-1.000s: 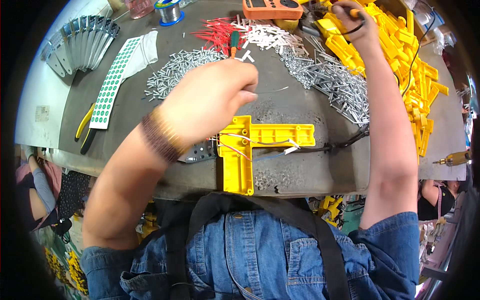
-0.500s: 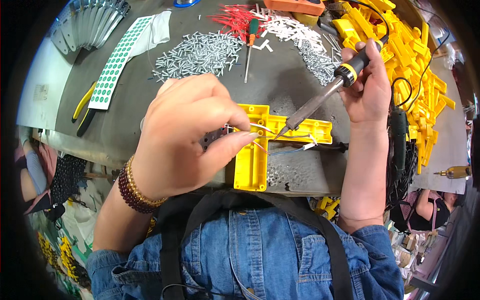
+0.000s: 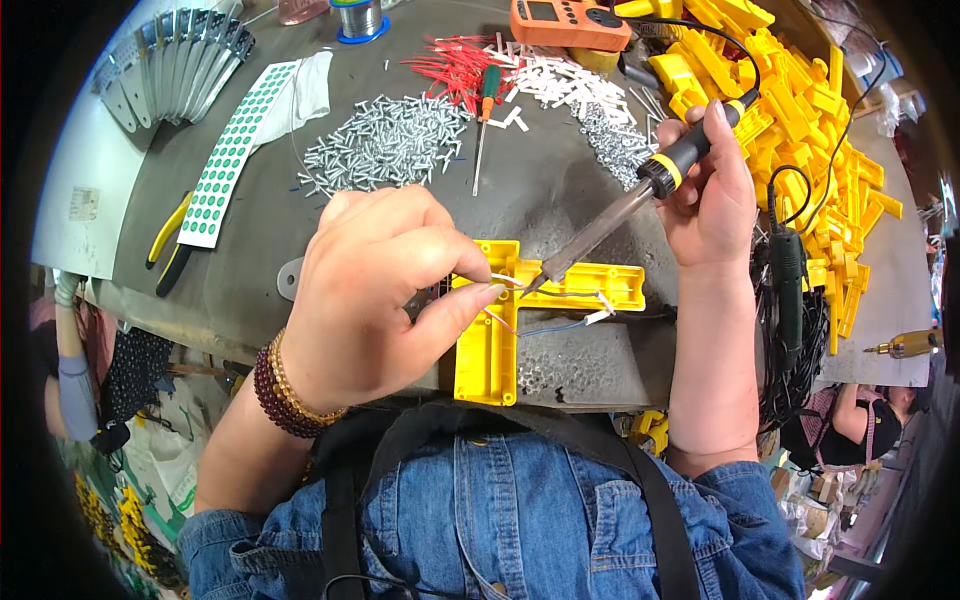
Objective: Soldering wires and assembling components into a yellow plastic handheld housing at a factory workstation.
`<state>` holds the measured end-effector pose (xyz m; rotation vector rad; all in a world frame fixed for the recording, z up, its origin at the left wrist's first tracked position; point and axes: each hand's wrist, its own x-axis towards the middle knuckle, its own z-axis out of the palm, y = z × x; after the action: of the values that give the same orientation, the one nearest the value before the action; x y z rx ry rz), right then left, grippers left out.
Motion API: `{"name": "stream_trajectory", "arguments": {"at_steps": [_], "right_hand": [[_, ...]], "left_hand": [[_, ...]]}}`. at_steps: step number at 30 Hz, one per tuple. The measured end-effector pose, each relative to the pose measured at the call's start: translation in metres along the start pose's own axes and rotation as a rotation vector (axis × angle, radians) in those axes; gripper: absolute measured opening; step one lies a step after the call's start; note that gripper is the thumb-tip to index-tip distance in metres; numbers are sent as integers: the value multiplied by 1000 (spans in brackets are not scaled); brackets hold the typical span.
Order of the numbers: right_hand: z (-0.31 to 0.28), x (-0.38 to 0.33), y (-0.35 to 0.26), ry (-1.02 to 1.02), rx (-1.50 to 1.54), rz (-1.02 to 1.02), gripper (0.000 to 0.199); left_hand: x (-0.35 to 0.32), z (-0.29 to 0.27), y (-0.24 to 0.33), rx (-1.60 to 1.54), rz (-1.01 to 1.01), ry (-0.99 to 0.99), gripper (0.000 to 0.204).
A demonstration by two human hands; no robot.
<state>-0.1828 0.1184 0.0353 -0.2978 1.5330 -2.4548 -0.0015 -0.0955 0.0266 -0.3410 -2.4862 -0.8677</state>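
A yellow L-shaped plastic housing (image 3: 487, 345) lies at the near edge of the dark table (image 3: 545, 190). My left hand (image 3: 375, 295) pinches a thin wire (image 3: 500, 281) over the housing's corner. My right hand (image 3: 712, 195) grips a soldering iron (image 3: 640, 195) by its black and yellow handle. The iron's metal tip touches the housing where the wire ends. Thin white and blue wires (image 3: 560, 323) trail across the housing's right arm.
A heap of silver screws (image 3: 385, 145), red wires (image 3: 450, 65), white pieces (image 3: 560, 80), a green-handled screwdriver (image 3: 483, 115) and an orange meter (image 3: 560, 20) lie farther back. Yellow housings (image 3: 810, 130) pile at right. A green-dot sticker sheet (image 3: 232, 155) and yellow pliers (image 3: 165, 240) sit left.
My right hand came back from the yellow pile holding the soldering iron and brought its tip down to the housing. My left hand moved onto the housing and pinched the wire.
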Motion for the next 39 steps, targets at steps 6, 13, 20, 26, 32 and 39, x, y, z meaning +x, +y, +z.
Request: {"name": "stream_trajectory", "arguments": {"at_steps": [6,13,20,26,32,39], "right_hand": [[0,1,0,13,7,-15,19],[0,1,1,60,-6,-30,19],[-3,1,1,2,19,-39,20],[-17,-1,-14,-73,90,-89,29],[-2,-20,-13,-115,-44,-136,29],[5,-28,-10,-171,-105,-164,27]], "left_hand": [[2,3,-1,6,-4,-19,17],[3,5,-3,-7,15,-25,17],[-3,2,-2,-14,18,-1,15],[-23,-11,9,-146,-113,13,11],[-23,-3,5,85,88,10,14],[-22,1,6,73,82,1,14]]}}
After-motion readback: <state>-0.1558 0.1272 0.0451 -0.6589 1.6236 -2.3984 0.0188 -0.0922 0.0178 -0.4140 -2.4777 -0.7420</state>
